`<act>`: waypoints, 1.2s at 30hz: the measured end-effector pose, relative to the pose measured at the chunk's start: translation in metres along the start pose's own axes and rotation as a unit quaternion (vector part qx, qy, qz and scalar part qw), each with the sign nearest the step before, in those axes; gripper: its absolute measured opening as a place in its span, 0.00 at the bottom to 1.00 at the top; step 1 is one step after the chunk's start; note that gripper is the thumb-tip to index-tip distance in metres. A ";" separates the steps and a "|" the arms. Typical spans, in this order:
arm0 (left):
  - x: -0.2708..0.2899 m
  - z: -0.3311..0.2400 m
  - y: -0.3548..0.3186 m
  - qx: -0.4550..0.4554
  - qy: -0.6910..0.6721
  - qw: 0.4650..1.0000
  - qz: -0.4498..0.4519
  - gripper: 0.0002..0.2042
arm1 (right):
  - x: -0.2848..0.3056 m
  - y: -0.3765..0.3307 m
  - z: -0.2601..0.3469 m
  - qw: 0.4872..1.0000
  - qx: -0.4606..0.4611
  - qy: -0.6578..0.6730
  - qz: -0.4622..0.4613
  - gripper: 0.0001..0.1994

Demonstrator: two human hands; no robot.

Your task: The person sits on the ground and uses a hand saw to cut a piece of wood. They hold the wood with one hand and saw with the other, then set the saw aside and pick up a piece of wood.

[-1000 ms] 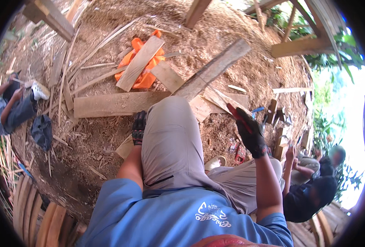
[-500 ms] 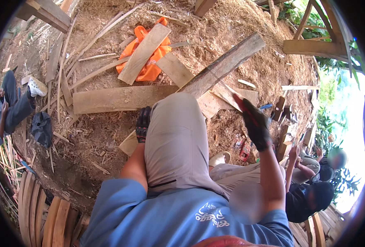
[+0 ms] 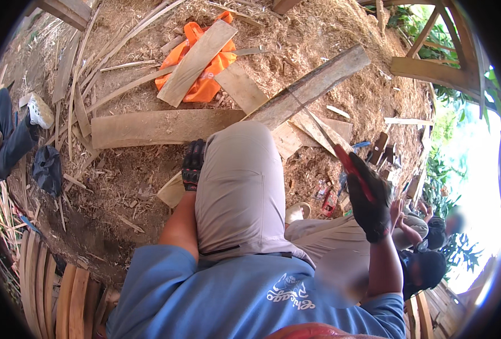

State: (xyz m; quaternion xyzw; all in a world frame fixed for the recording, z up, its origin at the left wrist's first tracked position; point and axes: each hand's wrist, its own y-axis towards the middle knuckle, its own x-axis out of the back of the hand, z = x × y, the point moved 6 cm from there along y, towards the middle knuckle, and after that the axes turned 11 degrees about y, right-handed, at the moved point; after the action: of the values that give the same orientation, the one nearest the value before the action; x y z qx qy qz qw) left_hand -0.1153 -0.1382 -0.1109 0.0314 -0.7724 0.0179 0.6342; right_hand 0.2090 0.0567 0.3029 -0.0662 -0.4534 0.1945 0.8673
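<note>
Two gloved hands work apart: the right hand [image 3: 369,198] looks closed around what appears to be a red-handled saw [image 3: 321,129], its thin blade slanting far and left across a rough-edged plank [image 3: 332,76]. That plank has its near end against or just beyond the bent knee [image 3: 242,141], its other end reaching far and right, over other boards [image 3: 242,85]. The left hand [image 3: 192,164] is left of the knee, fingertips close to the near edge of a long board [image 3: 165,125]; whether it grasps anything or merely leans, I cannot tell. The plank's support seems the weak point: with no hand on its far end, a hard stroke could make it pivot or rock over the loose shavings [image 3: 296,34], bending or jamming the narrow blade. Should the blade jump out, the knee looks more exposed than the left hand. A wide swing of the right arm [image 3: 385,265] might also bump the co-worker [image 3: 428,268] near on the right.
</note>
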 end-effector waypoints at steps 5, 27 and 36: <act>-0.005 0.006 -0.012 0.037 -0.052 0.997 0.040 0.30 | -0.044 0.058 0.005 0.989 0.144 -0.043 -0.011 0.20; 0.014 0.012 0.001 0.112 -0.299 0.947 -0.026 0.31 | -0.022 -0.021 -0.099 0.988 -0.150 0.031 0.029 0.26; 0.003 0.010 0.004 0.081 -0.214 0.973 -0.023 0.31 | 0.016 -0.046 -0.028 0.996 -0.002 0.086 -0.031 0.28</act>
State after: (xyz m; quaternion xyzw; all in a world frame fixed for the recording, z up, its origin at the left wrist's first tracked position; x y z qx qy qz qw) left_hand -0.1255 -0.1346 -0.1101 0.1034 -0.8854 0.0585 0.4495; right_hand 0.2523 0.0227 0.3118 -0.0707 -0.3791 0.1597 0.9087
